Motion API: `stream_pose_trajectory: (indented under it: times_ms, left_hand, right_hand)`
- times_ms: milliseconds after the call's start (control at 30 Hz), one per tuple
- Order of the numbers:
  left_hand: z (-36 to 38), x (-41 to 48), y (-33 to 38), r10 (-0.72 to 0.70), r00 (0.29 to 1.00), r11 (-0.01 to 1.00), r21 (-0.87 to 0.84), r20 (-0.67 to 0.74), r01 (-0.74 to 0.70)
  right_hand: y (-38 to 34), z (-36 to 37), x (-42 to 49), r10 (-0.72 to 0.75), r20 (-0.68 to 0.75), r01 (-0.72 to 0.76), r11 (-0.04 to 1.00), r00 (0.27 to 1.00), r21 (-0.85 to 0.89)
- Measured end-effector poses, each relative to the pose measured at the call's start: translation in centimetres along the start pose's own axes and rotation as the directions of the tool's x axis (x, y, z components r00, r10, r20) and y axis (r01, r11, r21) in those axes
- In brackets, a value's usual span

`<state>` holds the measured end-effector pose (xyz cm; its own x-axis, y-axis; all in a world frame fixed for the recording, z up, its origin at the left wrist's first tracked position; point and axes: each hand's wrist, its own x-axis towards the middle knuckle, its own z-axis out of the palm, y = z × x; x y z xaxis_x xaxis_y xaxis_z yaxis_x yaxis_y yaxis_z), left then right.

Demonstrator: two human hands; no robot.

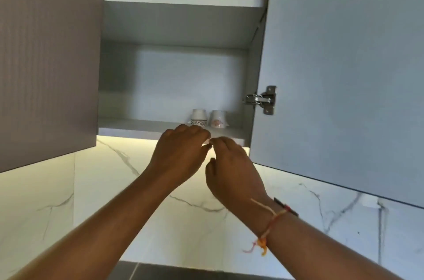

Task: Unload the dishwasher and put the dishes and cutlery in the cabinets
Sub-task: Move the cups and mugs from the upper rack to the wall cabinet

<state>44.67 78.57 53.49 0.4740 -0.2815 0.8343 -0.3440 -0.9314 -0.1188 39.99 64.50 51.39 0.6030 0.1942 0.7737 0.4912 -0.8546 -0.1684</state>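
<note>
As your two bare forearms reach up from the lower corners, a strip of dark grey countertop (183,274) shows beneath them, and a red and yellow thread bracelet (268,229) hangs round your right wrist beside a dark wristband (285,206). Your left hand (181,155) and your right hand (231,172) are raised side by side, fingertips nearly touching, at the front edge of the bottom shelf (128,127) of the pale grey wall cabinet (183,68). The fingers of both hands are curled, and a small pale spot sits where they meet, but it is not clear whether either hand pinches something or holds nothing. Behind your arms runs the white marble backsplash with grey veins (110,188), lit warm from under the cabinet. Just past your knuckles, on the right half of that shelf, two cups appear to stand upside down, close together: a white ceramic cup with a dark patterned band (198,116) on the left and a white ceramic cup with a pinkish flower print (218,118) on the right. The flat pale grey cabinet door (344,61) stands swung open on your right on a shiny metal hinge (261,99); a ribbed brown-grey door (46,61) is closed on your left. Higher up, a white-edged upper shelf (183,0) crosses the cabinet.
</note>
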Motion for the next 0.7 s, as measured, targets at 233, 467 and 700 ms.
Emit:
stream_pose_trajectory:
  times_ms: [233,467,700]
  left_hand:
    - [-0.7,-10.8,12.8,0.046,0.991,0.992,-0.120,0.129,-0.031]
    - [0.3,-19.9,32.7,0.200,0.880,0.869,-0.492,0.431,0.043]
    - [-0.9,-31.3,55.0,0.466,0.636,0.656,-0.722,0.616,0.219]
  right_hand:
    - [7.2,-5.6,-15.0,0.224,0.153,-0.214,0.973,0.963,-0.083]
    - [16.4,-16.5,-34.4,0.540,0.217,-0.521,0.841,0.813,-0.142]
    - [21.7,-27.8,-58.3,0.863,0.231,-0.813,0.503,0.450,-0.294]
